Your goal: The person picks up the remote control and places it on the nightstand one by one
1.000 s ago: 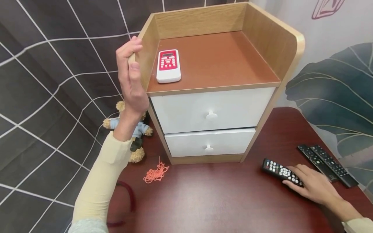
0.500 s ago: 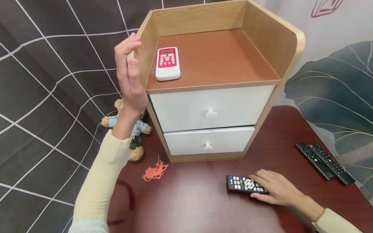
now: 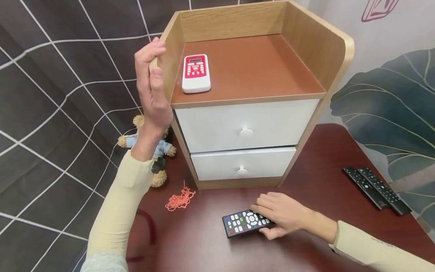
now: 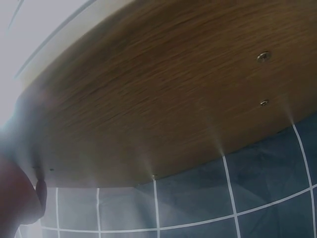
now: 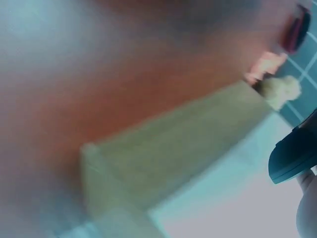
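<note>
On the left, my left hand (image 3: 153,88) grips the raised wooden side of a small two-drawer cabinet (image 3: 217,128), fingers bent at its edge. The left wrist view shows the cabinet's wood side panel (image 4: 168,99) close up, with part of a finger at the lower left. Low over the table in front of the drawers, my right hand (image 3: 283,213) holds a black remote control (image 3: 234,225) by one end, its white and coloured buttons facing up. The remote's end also shows at the right edge of the right wrist view, where the rest is blurred.
A white and red remote (image 3: 196,81) lies on the cabinet top. Two black remotes (image 3: 377,189) lie side by side at the table's right. Tangled orange string (image 3: 180,199) and a teddy bear (image 3: 159,177) are left of the cabinet, beside a dark grid curtain (image 3: 68,124).
My right hand has carried the black remote leftward across the table, from near the other two remotes to the front of the drawers, turning it slightly. The left hand keeps its grip.
</note>
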Demonstrator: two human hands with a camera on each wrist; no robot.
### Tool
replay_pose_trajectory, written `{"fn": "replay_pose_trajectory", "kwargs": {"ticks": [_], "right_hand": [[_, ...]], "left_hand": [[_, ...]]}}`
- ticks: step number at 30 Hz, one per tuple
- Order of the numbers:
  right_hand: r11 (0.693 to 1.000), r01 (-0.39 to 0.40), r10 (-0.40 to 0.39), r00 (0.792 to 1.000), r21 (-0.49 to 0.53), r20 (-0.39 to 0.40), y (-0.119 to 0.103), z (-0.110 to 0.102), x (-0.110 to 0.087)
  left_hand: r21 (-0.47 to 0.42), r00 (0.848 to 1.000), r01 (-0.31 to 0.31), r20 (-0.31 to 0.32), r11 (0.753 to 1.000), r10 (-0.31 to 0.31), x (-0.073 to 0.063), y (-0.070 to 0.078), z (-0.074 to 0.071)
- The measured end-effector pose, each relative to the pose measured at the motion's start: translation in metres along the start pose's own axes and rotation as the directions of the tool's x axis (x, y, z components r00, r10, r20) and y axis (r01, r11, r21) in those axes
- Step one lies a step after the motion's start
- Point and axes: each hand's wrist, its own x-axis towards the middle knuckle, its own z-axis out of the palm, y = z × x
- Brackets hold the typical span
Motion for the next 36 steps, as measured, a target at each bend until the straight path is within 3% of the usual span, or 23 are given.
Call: {"fn": "replay_pose_trajectory", "kwargs": {"ticks": [5, 14, 18, 21, 22, 24, 25, 26, 27, 29, 32, 36], "right_hand": [[0.995, 0.102, -0.102, 0.995, 0.000, -0.003, 0.014, -0.029, 0.049], [0.988, 0.144, -0.142, 0.989, 0.062, -0.030, 0.046, -0.111, 0.117], [0.988, 0.148, -0.143, 0.984, 0.039, -0.108, 0.062, -0.156, 0.149], [0.997, 0.076, -0.081, 0.979, -0.035, -0.185, 0.077, -0.188, 0.174], [0.998, 0.019, -0.032, 0.980, -0.066, -0.197, 0.080, -0.196, 0.180], [0.981, -0.172, 0.152, 0.969, -0.090, -0.193, 0.087, -0.212, 0.194], [0.957, -0.280, 0.265, 0.950, -0.081, -0.164, 0.089, -0.218, 0.200], [0.919, -0.386, 0.375, 0.918, -0.078, -0.125, 0.092, -0.223, 0.207], [0.869, -0.489, 0.483, 0.872, -0.079, -0.079, 0.094, -0.228, 0.214], [0.750, -0.656, 0.660, 0.751, -0.086, 0.022, 0.098, -0.234, 0.227], [0.630, -0.763, 0.777, 0.614, -0.143, 0.141, 0.106, -0.237, 0.241], [0.525, -0.798, 0.850, 0.468, -0.296, 0.243, 0.119, -0.232, 0.254]], "left_hand": [[0.000, 1.000, -0.001, -0.003, 1.000, 0.001, -0.001, 0.000, 0.001], [0.009, 1.000, -0.005, 0.020, 1.000, 0.005, 0.001, -0.006, 0.001], [0.020, 1.000, -0.011, 0.023, 1.000, 0.010, 0.000, -0.006, 0.000], [0.012, 1.000, -0.022, 0.007, 1.000, 0.022, -0.001, -0.003, -0.001], [0.004, 1.000, -0.023, 0.001, 1.000, 0.023, -0.001, -0.002, -0.001], [-0.004, 1.000, -0.022, -0.014, 1.000, 0.022, -0.001, 0.000, -0.002], [-0.003, 1.000, -0.020, -0.016, 1.000, 0.020, -0.001, 0.001, -0.002], [0.001, 1.000, -0.016, -0.015, 1.000, 0.016, 0.000, 0.002, -0.003], [0.003, 1.000, -0.012, -0.014, 1.000, 0.012, 0.000, 0.002, -0.003], [0.015, 1.000, -0.007, -0.007, 1.000, 0.007, 0.000, 0.002, -0.004], [0.012, 1.000, -0.007, 0.008, 1.000, 0.006, 0.000, 0.001, -0.004], [-0.018, 1.000, -0.016, 0.003, 1.000, 0.016, 0.000, -0.001, -0.001]]}}
